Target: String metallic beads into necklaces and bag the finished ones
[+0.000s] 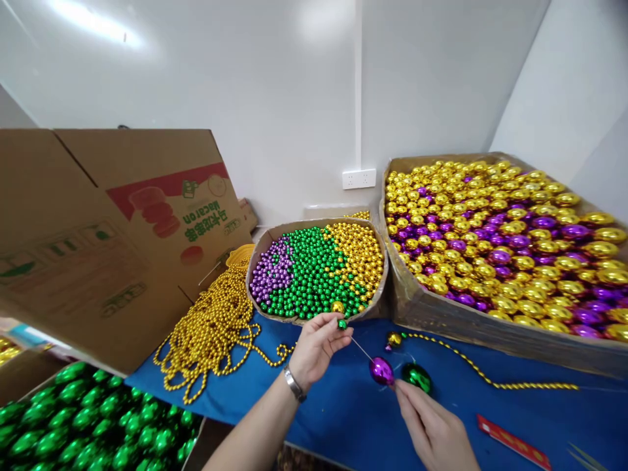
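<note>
My left hand (318,345), with a metal watch band on the wrist, is closed in a pinch at a small green bead (342,324). A larger gold ball (337,306) shows just above those fingertips. From the left fingers a thin pale line, a thread or needle, runs down to a shiny purple ball (381,371). My right hand (434,425) pinches that purple ball at its lower right side. Close behind the right fingers a dark green ball (416,378) lies on the blue cloth (338,405).
A shallow box (385,271) of purple, green and gold beads stands ahead. Right of it is a large carton (441,320) of gold and purple balls. Gold bead strings (216,320), a cardboard box (112,242), green balls (98,425), a beaded strand (456,350) and a red strip (513,441) lie around.
</note>
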The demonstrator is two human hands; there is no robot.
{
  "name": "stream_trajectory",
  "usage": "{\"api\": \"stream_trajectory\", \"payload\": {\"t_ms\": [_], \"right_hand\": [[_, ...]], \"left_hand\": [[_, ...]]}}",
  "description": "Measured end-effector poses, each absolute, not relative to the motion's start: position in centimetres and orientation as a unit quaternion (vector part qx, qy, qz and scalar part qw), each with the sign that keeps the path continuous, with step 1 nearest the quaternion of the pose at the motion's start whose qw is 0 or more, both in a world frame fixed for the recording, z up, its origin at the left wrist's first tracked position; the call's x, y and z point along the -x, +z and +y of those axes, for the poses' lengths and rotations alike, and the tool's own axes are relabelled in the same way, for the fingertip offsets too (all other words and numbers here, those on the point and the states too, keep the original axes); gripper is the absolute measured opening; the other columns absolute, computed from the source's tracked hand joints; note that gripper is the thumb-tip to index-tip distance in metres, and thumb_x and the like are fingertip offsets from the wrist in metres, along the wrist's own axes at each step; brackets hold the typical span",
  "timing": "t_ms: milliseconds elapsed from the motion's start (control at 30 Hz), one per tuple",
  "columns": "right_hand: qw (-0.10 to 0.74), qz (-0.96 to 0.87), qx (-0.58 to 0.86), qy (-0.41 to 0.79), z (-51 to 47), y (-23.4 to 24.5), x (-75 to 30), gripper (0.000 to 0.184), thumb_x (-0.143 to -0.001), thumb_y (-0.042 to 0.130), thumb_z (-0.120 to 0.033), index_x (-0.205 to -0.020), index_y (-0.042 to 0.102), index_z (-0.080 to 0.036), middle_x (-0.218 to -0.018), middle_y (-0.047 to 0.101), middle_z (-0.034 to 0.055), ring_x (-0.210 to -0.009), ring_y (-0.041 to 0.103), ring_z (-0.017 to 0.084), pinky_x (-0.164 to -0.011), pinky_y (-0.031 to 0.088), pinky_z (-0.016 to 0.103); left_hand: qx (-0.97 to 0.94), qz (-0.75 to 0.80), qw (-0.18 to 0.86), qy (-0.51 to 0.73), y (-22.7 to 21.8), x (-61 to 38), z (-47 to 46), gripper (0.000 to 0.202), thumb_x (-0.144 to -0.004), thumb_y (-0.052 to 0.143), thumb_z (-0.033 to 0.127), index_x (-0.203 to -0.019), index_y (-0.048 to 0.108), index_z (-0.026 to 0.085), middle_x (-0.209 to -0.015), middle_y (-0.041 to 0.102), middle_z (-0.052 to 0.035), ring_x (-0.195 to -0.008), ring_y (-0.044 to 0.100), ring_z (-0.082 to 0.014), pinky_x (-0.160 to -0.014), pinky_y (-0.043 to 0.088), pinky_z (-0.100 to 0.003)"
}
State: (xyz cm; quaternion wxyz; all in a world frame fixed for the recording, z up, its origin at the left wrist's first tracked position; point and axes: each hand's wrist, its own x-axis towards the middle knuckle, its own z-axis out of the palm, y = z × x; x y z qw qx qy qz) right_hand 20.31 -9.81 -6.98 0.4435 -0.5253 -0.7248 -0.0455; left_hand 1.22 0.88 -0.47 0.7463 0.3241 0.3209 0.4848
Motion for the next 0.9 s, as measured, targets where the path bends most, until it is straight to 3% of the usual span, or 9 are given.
{"api": "stream_trajectory", "payload": {"t_ms": [300, 433, 567, 633, 700, 800, 900], "right_hand": [[0.419, -0.725, 0.539, -0.089, -9.8, -7.8, -20.4, 0.030, -0.092, 0.039, -0.027, -0.096, 0.067, -0.018, -0.087, 0.073, 0.0057, -0.074, 0.070, 0.018, -0.065, 0.056, 0.025], [0.432, -0.714, 0.550, -0.040, -9.9, -8.1, -20.3, 0.032, -0.093, 0.037, -0.028, -0.097, 0.066, -0.017, -0.087, 0.073, 0.0064, -0.074, 0.071, 0.017, -0.066, 0.056, 0.022], [0.437, -0.698, 0.567, -0.020, -10.0, -8.4, -20.7, 0.032, -0.093, 0.037, -0.032, -0.096, 0.066, -0.018, -0.085, 0.073, 0.0063, -0.073, 0.071, 0.018, -0.067, 0.056, 0.022], [0.433, -0.695, 0.573, -0.021, -10.0, -8.6, -20.9, 0.033, -0.093, 0.037, -0.033, -0.095, 0.067, -0.018, -0.085, 0.073, 0.0063, -0.074, 0.071, 0.018, -0.067, 0.056, 0.022], [0.429, -0.696, 0.576, -0.022, -10.0, -8.7, -20.9, 0.033, -0.093, 0.037, -0.032, -0.096, 0.066, -0.018, -0.086, 0.073, 0.0065, -0.074, 0.071, 0.018, -0.065, 0.056, 0.021], [0.429, -0.698, 0.572, -0.030, -10.1, -8.6, -20.9, 0.032, -0.093, 0.037, -0.031, -0.096, 0.066, -0.017, -0.086, 0.073, 0.0063, -0.074, 0.071, 0.018, -0.064, 0.056, 0.021], [0.431, -0.699, 0.570, -0.030, -10.2, -8.4, -20.8, 0.032, -0.093, 0.037, -0.031, -0.096, 0.066, -0.018, -0.086, 0.073, 0.0061, -0.074, 0.071, 0.017, -0.064, 0.056, 0.020]], "left_hand": [[-0.440, 0.337, 0.654, 0.515, -0.9, -1.8, -0.2, 0.021, -0.072, 0.072, 0.023, -0.087, 0.062, 0.013, -0.081, 0.067, -0.0042, -0.083, 0.066, -0.0197, -0.075, 0.052, -0.030], [-0.558, 0.333, 0.594, 0.473, -1.1, -1.8, -0.1, 0.029, -0.076, 0.068, 0.026, -0.101, 0.059, 0.016, -0.098, 0.066, -0.0083, -0.092, 0.063, -0.0201, -0.081, 0.049, -0.032], [-0.712, 0.409, 0.351, 0.451, -1.2, -1.2, 3.4, 0.038, -0.081, 0.058, 0.028, -0.117, 0.053, 0.018, -0.113, 0.060, -0.0120, -0.106, 0.055, -0.0238, -0.089, 0.044, -0.039], [-0.782, 0.437, 0.227, 0.381, -1.3, -0.9, 5.6, 0.036, -0.078, 0.061, 0.027, -0.112, 0.058, 0.018, -0.109, 0.061, -0.0120, -0.107, 0.052, -0.0267, -0.093, 0.040, -0.044], [-0.821, 0.441, 0.178, 0.317, -1.5, -0.9, 7.2, 0.029, -0.075, 0.063, 0.026, -0.103, 0.064, 0.019, -0.100, 0.064, -0.0111, -0.102, 0.054, -0.0279, -0.093, 0.039, -0.046], [-0.800, 0.441, 0.235, 0.333, -1.5, -1.1, 7.6, 0.025, -0.075, 0.062, 0.027, -0.098, 0.064, 0.018, -0.094, 0.064, -0.0097, -0.093, 0.057, -0.0252, -0.087, 0.043, -0.042], [-0.643, 0.404, 0.492, 0.427, -1.2, -1.2, 6.0, 0.031, -0.079, 0.060, 0.032, -0.106, 0.059, 0.018, -0.098, 0.063, -0.0080, -0.086, 0.061, -0.0208, -0.077, 0.048, -0.036]]}}
